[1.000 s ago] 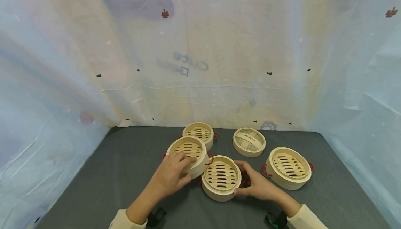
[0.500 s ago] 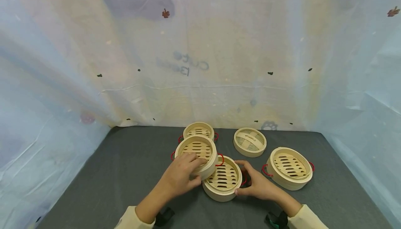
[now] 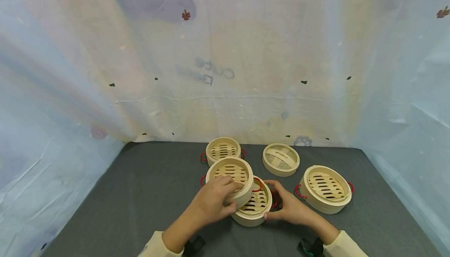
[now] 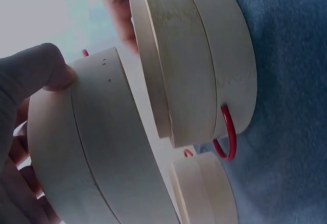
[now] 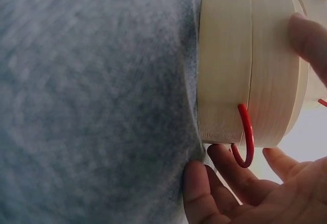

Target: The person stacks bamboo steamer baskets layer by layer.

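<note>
The left hand [image 3: 214, 204] gripped a bamboo steamer basket [image 3: 230, 179] by its near rim, fingers curled over the edge and thumb on the wall, and held it tilted, overlapping the 10 o'clock side of a second basket [image 3: 254, 206] that sat on the grey table [image 3: 140, 194]. The right hand [image 3: 290, 206] lay against that lower basket at its 3 o'clock side, fingers loosely curved along the wall — steadying it more than clasping.

The left wrist view showed what the head view could not: the held basket's pale side wall [image 4: 102, 152] with a thumb [image 4: 36, 71] pressed on its rim, and its edge crossing in front of the lower basket's stepped rim [image 4: 199, 60]. The right wrist view showed the lower basket [image 5: 245, 60] flat on the table, its red wire handle [image 5: 245, 137] hanging just above the fingers [image 5: 225, 183], which lay relaxed beneath it (not hooked through it).

Only the head view took in the rest: another open basket [image 3: 222, 150] at 12 o'clock, a lid with a strap handle [image 3: 280, 159] at 1 o'clock, and a basket with red handles [image 3: 325, 188] at 3 o'clock, all before a pale printed curtain [image 3: 225, 61].
</note>
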Motion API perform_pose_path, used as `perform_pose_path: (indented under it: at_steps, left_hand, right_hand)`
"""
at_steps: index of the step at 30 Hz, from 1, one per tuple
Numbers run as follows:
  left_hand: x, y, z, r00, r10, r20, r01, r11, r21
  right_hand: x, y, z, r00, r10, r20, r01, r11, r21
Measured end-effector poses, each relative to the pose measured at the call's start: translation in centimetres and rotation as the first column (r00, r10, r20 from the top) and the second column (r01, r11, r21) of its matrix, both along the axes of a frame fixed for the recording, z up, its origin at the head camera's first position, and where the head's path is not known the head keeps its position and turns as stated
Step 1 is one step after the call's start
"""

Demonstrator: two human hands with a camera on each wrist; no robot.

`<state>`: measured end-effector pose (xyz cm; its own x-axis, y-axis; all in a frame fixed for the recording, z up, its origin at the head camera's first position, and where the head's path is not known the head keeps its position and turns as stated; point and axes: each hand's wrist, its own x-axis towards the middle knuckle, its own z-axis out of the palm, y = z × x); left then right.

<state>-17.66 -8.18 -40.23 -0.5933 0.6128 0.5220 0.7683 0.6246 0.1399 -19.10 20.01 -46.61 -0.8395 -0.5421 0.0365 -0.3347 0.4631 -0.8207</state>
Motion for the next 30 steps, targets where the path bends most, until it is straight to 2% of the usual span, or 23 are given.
perform_pose_path:
  at_steps: [12,20,30]
  left_hand:
    - [0.1,1.1,-0.3,0.999,-0.017,0.042,0.018,1.000,-0.013]
    - [0.1,1.7,-0.3,0.994,-0.034,0.103,0.038,0.998,-0.042]
    - [0.1,2.4,-0.4,0.996,-0.038,0.076,0.043,0.997,-0.061]
  right_hand:
    - [-0.1,0.0,-0.4,1.000,-0.014,0.016,0.014,1.000,-0.001]
    - [-0.1,0.0,-0.5,1.000,-0.009,-0.001,0.009,1.000,-0.004]
    - [0.0,-0.1,-0.1,1.000,-0.004,0.014,0.005,1.000,-0.012]
